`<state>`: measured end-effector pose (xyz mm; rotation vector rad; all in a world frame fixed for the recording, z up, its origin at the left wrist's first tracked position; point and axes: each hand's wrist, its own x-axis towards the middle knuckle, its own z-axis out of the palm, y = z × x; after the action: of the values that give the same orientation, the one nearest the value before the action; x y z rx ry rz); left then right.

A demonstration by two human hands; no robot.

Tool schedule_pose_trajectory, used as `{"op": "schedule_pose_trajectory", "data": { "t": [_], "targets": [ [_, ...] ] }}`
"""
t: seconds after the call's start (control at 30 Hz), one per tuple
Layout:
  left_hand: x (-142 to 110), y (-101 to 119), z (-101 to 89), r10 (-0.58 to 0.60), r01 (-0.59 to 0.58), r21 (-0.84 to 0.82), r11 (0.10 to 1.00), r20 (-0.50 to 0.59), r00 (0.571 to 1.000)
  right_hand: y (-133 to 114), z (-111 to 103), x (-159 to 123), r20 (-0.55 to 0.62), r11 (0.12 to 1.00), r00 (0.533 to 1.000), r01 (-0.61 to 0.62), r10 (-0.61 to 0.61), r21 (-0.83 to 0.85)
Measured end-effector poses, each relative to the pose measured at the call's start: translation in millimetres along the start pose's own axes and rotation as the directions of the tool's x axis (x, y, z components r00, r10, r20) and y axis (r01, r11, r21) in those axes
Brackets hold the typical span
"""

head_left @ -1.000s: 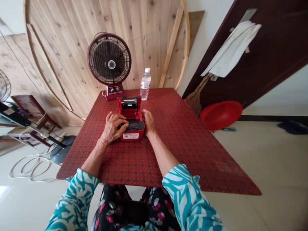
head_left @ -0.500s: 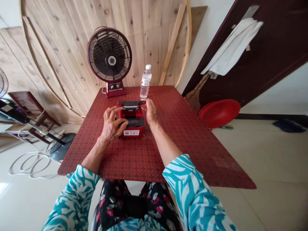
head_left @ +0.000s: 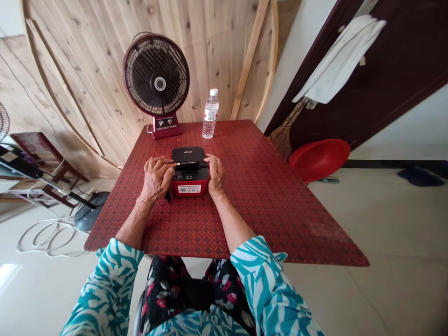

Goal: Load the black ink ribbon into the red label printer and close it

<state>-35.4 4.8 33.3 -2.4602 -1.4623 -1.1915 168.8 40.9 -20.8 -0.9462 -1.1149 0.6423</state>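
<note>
A small red printer-like box with a black lid (head_left: 189, 171) sits on the red patterned table (head_left: 266, 196) in front of me. Its lid lies down flat over the top. My left hand (head_left: 156, 176) rests against the box's left side, its fingers curled onto the lid's front edge. On the right side my right hand (head_left: 215, 173) presses flat against the box, fingertips at the lid edge. A white label with a code shows on the box's front face.
A dark red table fan (head_left: 157, 84) and a clear water bottle (head_left: 210, 115) stand at the table's far end. A round wooden panel leans on the wall behind. A red basin (head_left: 319, 157) lies on the floor right; a chair, stand and white cable are left.
The box's lid stood upright a second ago, was halfway down half a second ago, and now lies flat. Both hands followed it down to the box's sides.
</note>
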Motion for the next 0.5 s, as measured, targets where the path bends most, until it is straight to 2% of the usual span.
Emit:
{"op": "schedule_pose_trajectory", "data": {
  "t": [0.3,0.37,0.5],
  "targets": [
    [-1.8,-0.2,1.5,-0.051,0.052,-0.025,0.998,0.023,0.998,1.1,-2.0,-2.8,0.008,1.0,1.0,0.0,0.001,-0.03],
    [-2.8,-1.8,-0.6,-0.079,0.081,-0.066,0.995,0.028,0.996,1.0,-2.4,-3.4,0.013,1.0,1.0,-0.006,0.007,-0.031],
    [-4.0,-7.3,-4.8,-0.199,0.181,-0.238,0.954,-0.054,0.979,8.3,-1.0,-4.4,-0.008,0.995,0.996,-0.088,0.088,0.048]
  ]
}}
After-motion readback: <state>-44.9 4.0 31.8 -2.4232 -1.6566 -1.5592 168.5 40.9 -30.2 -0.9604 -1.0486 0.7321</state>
